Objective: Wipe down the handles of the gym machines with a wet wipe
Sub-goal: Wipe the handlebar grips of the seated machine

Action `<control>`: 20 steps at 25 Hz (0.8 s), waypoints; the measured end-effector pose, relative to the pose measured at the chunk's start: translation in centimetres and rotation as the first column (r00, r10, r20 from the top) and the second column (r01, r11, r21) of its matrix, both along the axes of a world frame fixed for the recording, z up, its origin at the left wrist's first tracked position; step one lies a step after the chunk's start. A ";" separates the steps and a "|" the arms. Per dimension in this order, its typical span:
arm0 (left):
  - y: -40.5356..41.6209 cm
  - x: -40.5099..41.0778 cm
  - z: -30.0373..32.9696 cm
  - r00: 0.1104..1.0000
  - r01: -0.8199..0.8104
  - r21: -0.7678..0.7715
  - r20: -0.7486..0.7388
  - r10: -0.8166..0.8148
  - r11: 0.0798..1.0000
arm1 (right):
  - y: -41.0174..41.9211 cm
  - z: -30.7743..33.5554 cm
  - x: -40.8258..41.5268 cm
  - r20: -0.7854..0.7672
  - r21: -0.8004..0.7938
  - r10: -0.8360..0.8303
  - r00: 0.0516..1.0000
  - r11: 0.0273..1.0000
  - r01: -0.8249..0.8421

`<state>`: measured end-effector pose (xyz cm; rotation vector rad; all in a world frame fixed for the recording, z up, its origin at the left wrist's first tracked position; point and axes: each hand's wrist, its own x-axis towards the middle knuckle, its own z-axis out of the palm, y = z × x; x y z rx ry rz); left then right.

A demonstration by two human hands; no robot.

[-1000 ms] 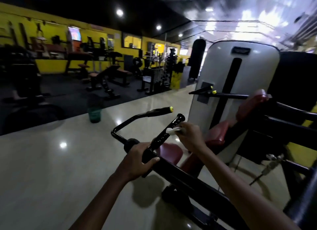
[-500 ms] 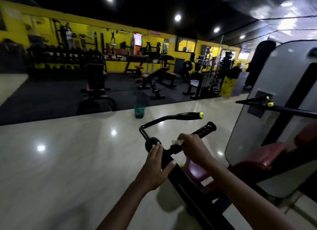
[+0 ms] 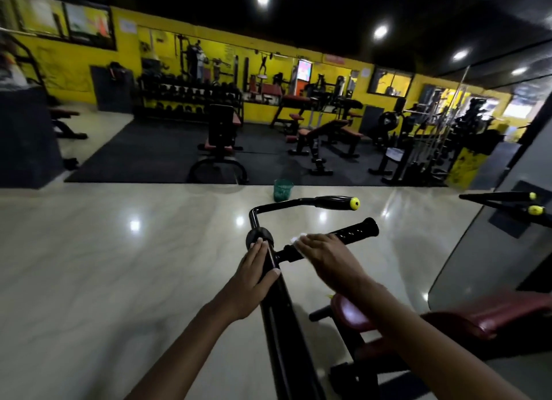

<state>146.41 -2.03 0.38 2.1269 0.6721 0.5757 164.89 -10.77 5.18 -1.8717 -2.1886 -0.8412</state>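
Head view: the left hand (image 3: 250, 275) rests on the black machine arm (image 3: 276, 304), fingers straight and together along its upper end, fingertips at the round pivot hub (image 3: 258, 237), thumb spread against the arm's right face; nothing is gripped. The right hand (image 3: 324, 254) lies on top of the ribbed black handle (image 3: 354, 233), which runs to the right from the arm; its fingers press the white wet wipe (image 3: 298, 239) onto the handle, and whether they curl round the bar cannot be told; a corner of the wipe shows just beyond the fingertips, between the two hands. Above the right hand a second handle (image 3: 334, 201) with a yellow end cap (image 3: 354, 203) extends rightward; beyond it a green bin (image 3: 283, 190) stands on the glossy tiled floor (image 3: 119, 265). Below the right forearm sits a maroon seat pad (image 3: 478, 319).
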 end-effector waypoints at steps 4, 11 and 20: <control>-0.4 0.2 0.7 0.998 -0.042 -0.001 -0.051 0.042 0.999 | -1.7 0.5 2.6 0.041 0.019 0.080 0.996 0.997 -0.080; -1.1 0.3 1.4 0.994 -0.071 0.017 -0.079 0.072 0.997 | -3.3 0.8 3.1 0.098 0.021 0.099 0.990 0.995 -0.102; -1.1 0.0 1.5 0.995 -0.053 0.006 -0.086 0.053 0.999 | -4.3 1.6 4.6 0.115 0.054 0.089 0.989 0.994 -0.096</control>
